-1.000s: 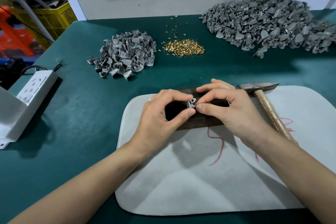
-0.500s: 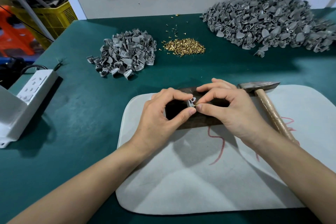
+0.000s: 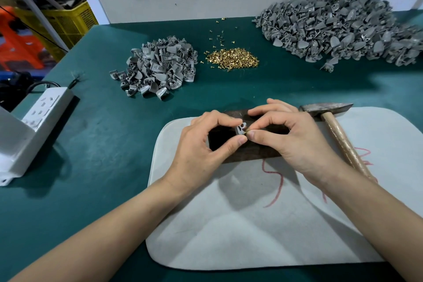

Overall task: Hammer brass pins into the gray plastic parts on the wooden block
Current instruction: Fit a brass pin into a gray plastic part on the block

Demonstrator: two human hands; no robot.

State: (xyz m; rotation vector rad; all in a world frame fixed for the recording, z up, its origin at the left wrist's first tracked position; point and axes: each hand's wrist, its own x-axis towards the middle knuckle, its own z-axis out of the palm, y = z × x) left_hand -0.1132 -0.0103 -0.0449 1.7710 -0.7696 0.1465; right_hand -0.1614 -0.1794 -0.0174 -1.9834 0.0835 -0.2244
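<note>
left hand [image 3: 196, 144]: gray part [image 3: 240, 128] | right hand [image 3: 295, 142]: brass pin [image 3: 246, 131] | mat [image 3: 229, 236]: red scrawl [image 3: 278, 188]

Barely any change. Right hand [image 3: 295, 144] thumb and forefinger shifted a hair at right edge of gray plastic part [image 3: 240, 128]; brass pin [image 3: 246, 132] now glints there (couldn't make it out a second ago).

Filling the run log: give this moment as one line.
left hand pinches gray part | right hand pinches brass pin | hammer lies untouched
</note>
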